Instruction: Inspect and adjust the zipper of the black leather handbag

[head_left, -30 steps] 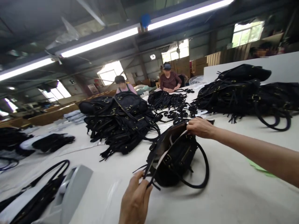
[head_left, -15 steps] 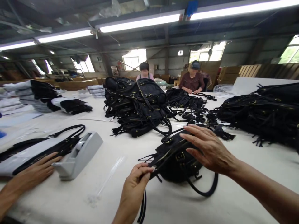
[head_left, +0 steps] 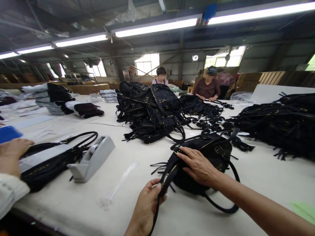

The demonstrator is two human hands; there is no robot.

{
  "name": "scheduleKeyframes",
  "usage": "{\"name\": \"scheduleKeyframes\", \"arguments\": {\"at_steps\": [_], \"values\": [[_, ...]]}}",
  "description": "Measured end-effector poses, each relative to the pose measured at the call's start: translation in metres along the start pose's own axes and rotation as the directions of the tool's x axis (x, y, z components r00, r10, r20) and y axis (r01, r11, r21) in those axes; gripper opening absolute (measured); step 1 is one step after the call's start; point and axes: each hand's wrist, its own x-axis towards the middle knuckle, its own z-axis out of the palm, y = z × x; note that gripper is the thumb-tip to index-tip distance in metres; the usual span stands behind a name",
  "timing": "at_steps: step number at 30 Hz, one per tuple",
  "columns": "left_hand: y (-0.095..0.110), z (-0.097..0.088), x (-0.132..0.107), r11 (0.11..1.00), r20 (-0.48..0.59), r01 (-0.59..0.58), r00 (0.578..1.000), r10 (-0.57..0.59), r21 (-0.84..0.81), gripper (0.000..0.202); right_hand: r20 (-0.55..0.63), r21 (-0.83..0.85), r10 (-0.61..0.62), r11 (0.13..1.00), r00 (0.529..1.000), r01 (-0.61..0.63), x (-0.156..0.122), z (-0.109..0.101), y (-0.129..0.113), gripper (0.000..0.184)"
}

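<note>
A long white work table (head_left: 258, 186) runs across a factory hall. At far left, a co-worker's hand (head_left: 12, 147) in a white sleeve sits just beside a flat black bag (head_left: 51, 168) on a white sheet, next to a grey tape dispenser (head_left: 92, 159). A clear plastic strip (head_left: 121, 180) lies on the table. Behind are folded white stacks (head_left: 52, 98). In the centre is a heap of black bags (head_left: 150, 113), with a seated worker (head_left: 161, 78) beyond it.

The person's left hand (head_left: 145, 206) is closed around a strap of the black leather handbag (head_left: 204, 173), which lies on the table. The right hand (head_left: 199, 168) is open, fingers apart, pressing on the bag's top.

Further right are loose black straps (head_left: 199, 108), a second seated worker (head_left: 208, 87), cardboard boxes (head_left: 248, 85) and another bag pile (head_left: 278, 127). Tube lights (head_left: 157, 28) run overhead.
</note>
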Motion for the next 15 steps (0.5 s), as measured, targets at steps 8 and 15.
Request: {"name": "scheduleKeyframes", "arguments": {"at_steps": [8, 15], "values": [[0.009, -0.004, -0.022, 0.953, 0.037, 0.094, 0.996, -0.087, -0.288, 0.051, -0.369, 0.167, 0.022, 0.985, 0.929, 0.043, -0.017, -0.001, -0.083, 0.024], [-0.010, -0.011, -0.018, 0.989, 0.074, 0.101, 0.993, -0.093, -0.109, 0.043, -0.092, 0.044, -0.242, 0.968, 0.966, 0.246, -0.010, 0.016, -0.117, 0.012]]}}
